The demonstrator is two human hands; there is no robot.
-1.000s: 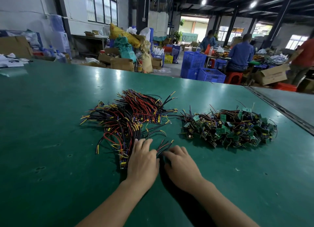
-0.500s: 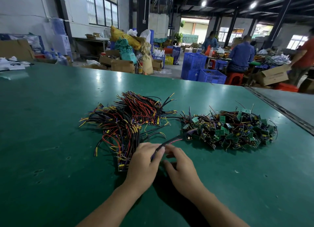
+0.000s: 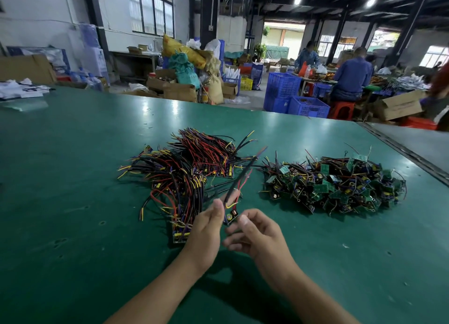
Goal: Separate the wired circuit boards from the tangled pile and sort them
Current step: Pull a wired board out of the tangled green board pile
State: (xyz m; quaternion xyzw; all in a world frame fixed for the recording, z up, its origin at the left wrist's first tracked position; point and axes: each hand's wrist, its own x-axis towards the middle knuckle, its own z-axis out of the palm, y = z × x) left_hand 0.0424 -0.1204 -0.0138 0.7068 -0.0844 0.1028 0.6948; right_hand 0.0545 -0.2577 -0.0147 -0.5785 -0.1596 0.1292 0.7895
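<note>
A small wired circuit board (image 3: 230, 217) hangs above the green table (image 3: 73, 178), its black and red wires slanting up to the right. My left hand (image 3: 206, 231) pinches its wires near the board. My right hand (image 3: 257, 236) is beside the board with its fingers curled, thumb close to the board's edge. To the left lies a sorted heap of boards with long red, black and yellow wires (image 3: 187, 175). The tangled pile of green boards (image 3: 332, 185) lies to the right.
A seam and a grey table section (image 3: 413, 144) run along the right. Beyond the far edge stand blue crates (image 3: 291, 98), cardboard boxes (image 3: 179, 90) and sacks. People sit at a bench at the back right. White papers (image 3: 19, 90) lie far left.
Both hands rose from the table surface. A single wired board was drawn out and lifted, and its wires now point up to the right.
</note>
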